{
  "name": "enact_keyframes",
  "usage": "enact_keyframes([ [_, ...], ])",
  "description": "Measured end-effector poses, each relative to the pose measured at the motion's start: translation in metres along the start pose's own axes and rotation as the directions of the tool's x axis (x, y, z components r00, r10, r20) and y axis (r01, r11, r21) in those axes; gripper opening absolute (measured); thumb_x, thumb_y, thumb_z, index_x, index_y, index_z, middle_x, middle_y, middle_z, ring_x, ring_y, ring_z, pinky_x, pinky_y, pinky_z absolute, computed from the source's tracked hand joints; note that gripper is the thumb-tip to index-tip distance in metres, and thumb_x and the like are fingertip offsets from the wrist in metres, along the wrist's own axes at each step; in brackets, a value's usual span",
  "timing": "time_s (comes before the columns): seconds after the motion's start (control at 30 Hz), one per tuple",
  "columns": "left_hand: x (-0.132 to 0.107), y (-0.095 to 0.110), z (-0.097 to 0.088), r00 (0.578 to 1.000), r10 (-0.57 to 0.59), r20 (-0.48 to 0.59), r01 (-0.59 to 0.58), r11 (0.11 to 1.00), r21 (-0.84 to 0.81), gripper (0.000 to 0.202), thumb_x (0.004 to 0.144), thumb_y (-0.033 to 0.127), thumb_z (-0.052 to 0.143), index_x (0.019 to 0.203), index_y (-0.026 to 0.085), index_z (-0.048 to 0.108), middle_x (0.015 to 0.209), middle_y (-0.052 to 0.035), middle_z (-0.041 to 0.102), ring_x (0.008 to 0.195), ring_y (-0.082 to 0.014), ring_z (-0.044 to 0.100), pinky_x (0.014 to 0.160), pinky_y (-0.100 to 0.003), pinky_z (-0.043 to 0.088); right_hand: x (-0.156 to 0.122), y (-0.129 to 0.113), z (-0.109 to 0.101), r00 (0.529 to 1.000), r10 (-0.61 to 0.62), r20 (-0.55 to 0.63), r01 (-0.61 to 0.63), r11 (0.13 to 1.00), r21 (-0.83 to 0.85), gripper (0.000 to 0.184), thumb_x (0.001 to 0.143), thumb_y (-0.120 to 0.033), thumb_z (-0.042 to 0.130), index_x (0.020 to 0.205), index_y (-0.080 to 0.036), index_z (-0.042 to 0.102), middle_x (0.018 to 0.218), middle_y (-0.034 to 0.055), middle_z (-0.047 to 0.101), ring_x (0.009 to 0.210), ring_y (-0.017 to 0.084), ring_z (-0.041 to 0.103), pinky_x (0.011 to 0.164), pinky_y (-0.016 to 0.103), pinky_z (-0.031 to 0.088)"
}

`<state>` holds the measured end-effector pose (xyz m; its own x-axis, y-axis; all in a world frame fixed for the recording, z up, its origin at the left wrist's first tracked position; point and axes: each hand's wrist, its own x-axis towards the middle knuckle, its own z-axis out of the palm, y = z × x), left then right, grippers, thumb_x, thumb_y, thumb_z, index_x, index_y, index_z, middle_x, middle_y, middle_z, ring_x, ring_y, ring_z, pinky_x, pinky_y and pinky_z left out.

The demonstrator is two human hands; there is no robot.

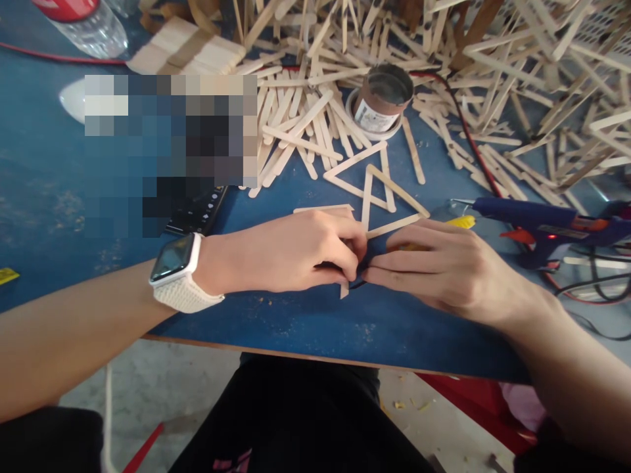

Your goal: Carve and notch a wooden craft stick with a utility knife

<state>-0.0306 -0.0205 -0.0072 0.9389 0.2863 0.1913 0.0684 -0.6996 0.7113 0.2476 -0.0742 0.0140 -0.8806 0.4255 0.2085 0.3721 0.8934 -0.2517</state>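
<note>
My left hand [328, 249], with a watch [172, 257] on its wrist, is closed with fingers curled down on a wooden craft stick [344, 290], whose end shows below the fingertips. Another craft stick [320, 209] shows behind the knuckles. My right hand [438, 266] is wrapped over a slim yellow tool [461, 222]; its thin dark tip points at the stick, and most of it is hidden by the fingers. Just beyond both hands lie two triangles of joined craft sticks, the nearer triangle [396, 225] almost touching my fingers and the farther triangle [357, 161] behind it.
A blue glue gun [532, 220] with cables lies at the right. A brown tub [382, 98] stands among heaped craft sticks [300, 118]. Bundled sticks [187, 49], a plastic bottle [89, 26] and a phone [202, 210], beside a pixelated patch, are at the left.
</note>
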Motion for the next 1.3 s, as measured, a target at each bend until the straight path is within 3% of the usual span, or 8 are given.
enact_keyframes([
  [0.5,0.003,0.004,0.0,1.0,0.017,-0.009,-0.016,0.999,0.031,0.018,0.104,0.016,0.07,0.092,0.017,0.084,0.108,-0.0058,0.078,0.109,-0.0204,0.069,0.101,-0.035,0.055,0.008,0.002,0.006,0.995,-0.068,-0.073,0.068,0.998,-0.005,0.016,0.11,-0.013,0.056,0.117,-0.016,0.069,0.099,0.0037,0.081,0.097,0.021,0.064,0.083,0.037,0.05],
  [0.9,0.003,0.001,-0.001,1.0,0.004,0.018,-0.004,1.0,-0.003,0.023,0.106,0.018,0.068,0.09,0.022,0.083,0.111,-0.0042,0.079,0.114,-0.0201,0.068,0.102,-0.035,0.054,0.006,0.002,0.013,0.99,-0.078,-0.12,0.078,0.997,-0.006,0.011,0.104,-0.011,0.067,0.113,-0.016,0.07,0.096,0.0028,0.08,0.093,0.019,0.068,0.077,0.035,0.054],
  [1.13,0.003,0.001,-0.005,0.999,0.01,0.036,-0.008,0.999,-0.039,0.023,0.107,0.018,0.066,0.092,0.022,0.083,0.114,-0.0044,0.079,0.117,-0.0203,0.07,0.106,-0.035,0.056,0.002,-0.01,0.016,0.992,0.013,-0.124,-0.014,1.0,-0.01,0.014,0.106,-0.013,0.064,0.115,-0.021,0.071,0.103,0.0013,0.08,0.092,0.017,0.069,0.08,0.032,0.056],
  [1.3,0.006,-0.004,-0.01,0.996,0.042,0.082,-0.034,0.995,-0.094,0.025,0.105,0.016,0.068,0.087,0.024,0.083,0.115,-0.0034,0.08,0.12,-0.0207,0.071,0.108,-0.034,0.056,0.002,-0.024,0.011,0.99,0.104,-0.095,-0.106,0.994,-0.018,0.017,0.105,-0.011,0.062,0.114,-0.02,0.073,0.098,0.0018,0.08,0.09,0.018,0.072,0.079,0.032,0.059],
])
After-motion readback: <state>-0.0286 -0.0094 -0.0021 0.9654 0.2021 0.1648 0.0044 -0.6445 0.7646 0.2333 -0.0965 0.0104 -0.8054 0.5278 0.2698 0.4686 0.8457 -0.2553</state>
